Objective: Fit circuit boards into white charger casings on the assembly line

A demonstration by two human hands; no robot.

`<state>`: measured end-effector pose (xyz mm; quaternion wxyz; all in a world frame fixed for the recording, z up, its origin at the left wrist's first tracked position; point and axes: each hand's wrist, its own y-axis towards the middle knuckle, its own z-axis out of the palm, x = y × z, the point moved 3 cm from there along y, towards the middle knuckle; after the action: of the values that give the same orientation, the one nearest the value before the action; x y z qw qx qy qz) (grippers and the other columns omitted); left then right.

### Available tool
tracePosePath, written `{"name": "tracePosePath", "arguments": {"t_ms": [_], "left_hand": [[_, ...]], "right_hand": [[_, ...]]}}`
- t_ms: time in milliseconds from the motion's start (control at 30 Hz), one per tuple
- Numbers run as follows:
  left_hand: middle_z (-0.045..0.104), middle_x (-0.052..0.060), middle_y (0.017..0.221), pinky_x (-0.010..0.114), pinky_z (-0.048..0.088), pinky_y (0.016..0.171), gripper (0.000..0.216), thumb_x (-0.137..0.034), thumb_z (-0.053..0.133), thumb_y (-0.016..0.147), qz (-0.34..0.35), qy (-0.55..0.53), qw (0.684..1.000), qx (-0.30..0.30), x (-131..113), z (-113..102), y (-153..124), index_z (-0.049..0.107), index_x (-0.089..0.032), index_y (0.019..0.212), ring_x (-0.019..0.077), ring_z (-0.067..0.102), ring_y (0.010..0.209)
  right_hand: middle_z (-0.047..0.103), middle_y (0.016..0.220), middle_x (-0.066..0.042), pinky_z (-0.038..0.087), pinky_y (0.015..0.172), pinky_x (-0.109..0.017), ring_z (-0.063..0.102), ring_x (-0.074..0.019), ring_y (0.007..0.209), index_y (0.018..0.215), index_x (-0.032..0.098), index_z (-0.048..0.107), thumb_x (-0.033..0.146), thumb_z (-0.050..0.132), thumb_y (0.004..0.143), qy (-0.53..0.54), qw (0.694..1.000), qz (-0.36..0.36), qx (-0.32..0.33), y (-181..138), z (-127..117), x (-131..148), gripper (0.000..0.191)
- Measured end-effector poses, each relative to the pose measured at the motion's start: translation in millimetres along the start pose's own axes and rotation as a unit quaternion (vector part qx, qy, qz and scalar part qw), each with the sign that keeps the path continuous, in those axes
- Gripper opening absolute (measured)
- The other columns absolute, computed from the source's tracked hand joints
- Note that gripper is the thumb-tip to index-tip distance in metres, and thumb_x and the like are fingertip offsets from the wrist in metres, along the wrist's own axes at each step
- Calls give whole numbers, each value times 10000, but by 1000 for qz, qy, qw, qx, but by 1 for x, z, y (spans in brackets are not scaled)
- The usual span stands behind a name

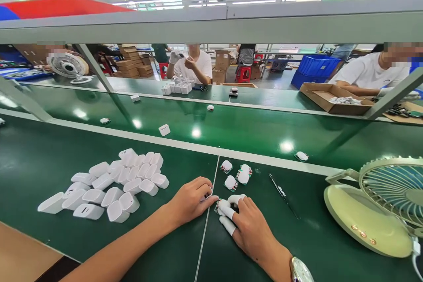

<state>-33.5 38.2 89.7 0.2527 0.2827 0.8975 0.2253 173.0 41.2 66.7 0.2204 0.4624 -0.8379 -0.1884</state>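
Note:
My left hand [190, 200] is closed, its curled fingers wrapped around what looks like a white plastic housing; only a pale edge shows. Close beside it, my right hand [246, 218], with white finger cots on several fingers, pinches a small circuit board [217, 206], mostly covered by the fingertips. Just beyond the hands lie several boards with white pads, among them one circuit board [230, 182] and a stacked pair [244, 174]. To the left stands a cluster of white plastic housings [112, 205], some with a slot in the end. Black tweezers [284, 196] lie right of my hands.
A yellow-green fan [366, 224] stands at the right. Beyond a pale edge strip runs a green belt [251, 125] carrying a housing [164, 130] and a board [302, 156]. Metal posts hold an overhead shelf [211, 31]. Across sit co-workers, near a cardboard box [317, 97].

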Motion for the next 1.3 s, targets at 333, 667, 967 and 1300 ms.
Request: {"name": "tracePosePath", "arguments": {"t_ms": [333,667,967,1300], "left_hand": [[605,81,1404,322,605,877,645,-191,753,860,-146,-225,953,140,19,-14,-14,466,-309,1425,196,667,1089],[690,63,1271,363,603,946,570,-195,745,878,-125,-196,970,76,19,-1,-23,496,-282,1383,209,695,1056],[686,114,1313,415,555,1072,677,-240,711,949,-15,-170,985,31,0,2,-24,370,-250,1534,249,632,1217],[677,116,1275,374,566,1039,567,-216,678,960,-11,-159,987,35,-7,0,-23,441,-232,1474,236,644,1184]], "right_hand": [[671,1048,-148,582,736,-433,614,-279,863,1131,169,650,106,622,906,-8,998,43,-37,0,1,2,235],[638,1089,-123,599,766,-391,634,-245,946,1370,181,550,35,558,919,138,981,53,-128,10,-13,6,474],[653,1170,-157,610,838,-402,648,-263,1041,1517,127,428,64,591,938,138,979,27,-147,5,-13,11,605],[684,1146,-161,623,770,-423,653,-275,967,1552,111,386,76,590,949,110,986,20,-125,6,-7,14,637]]}}
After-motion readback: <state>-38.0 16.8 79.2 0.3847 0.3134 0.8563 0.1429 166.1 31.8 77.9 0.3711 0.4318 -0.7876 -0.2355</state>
